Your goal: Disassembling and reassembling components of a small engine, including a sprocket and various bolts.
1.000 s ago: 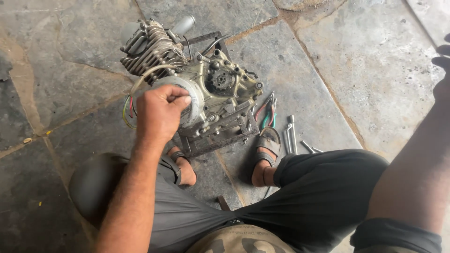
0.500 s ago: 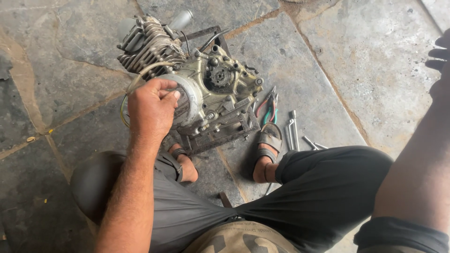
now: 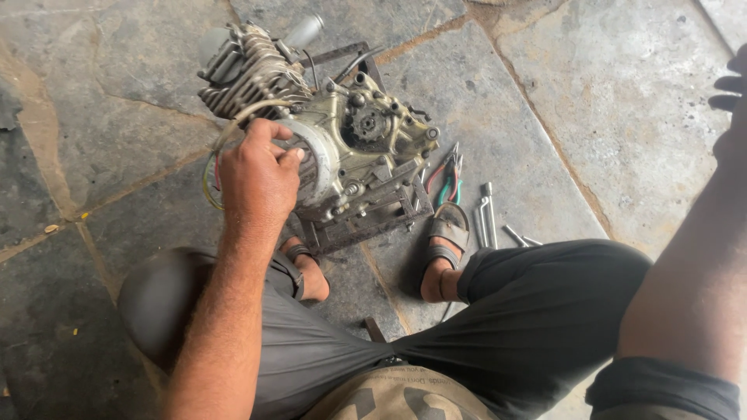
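Note:
A small grimy motorcycle engine (image 3: 366,132) with a finned cylinder (image 3: 249,70) sits on a rusty metal frame (image 3: 373,225) on the stone floor. My left hand (image 3: 253,175) grips the rim of the round grey flywheel (image 3: 319,159) on the engine's near side. A loop of yellowish wire (image 3: 212,167) curls behind that hand. My right arm reaches out to the right, and only the fingertips of my right hand (image 3: 731,78) show at the frame's edge. What they hold or touch is hidden.
Pliers with red and green handles (image 3: 447,179) and a few metal socket wrenches (image 3: 486,214) lie on the floor right of the engine. My sandalled feet (image 3: 307,272) (image 3: 440,257) rest just in front of the frame. Large stone slabs (image 3: 591,101) surround everything.
My left hand has slid a little to the flywheel's left rim, so more of its grey face shows. The engine and tools have not moved.

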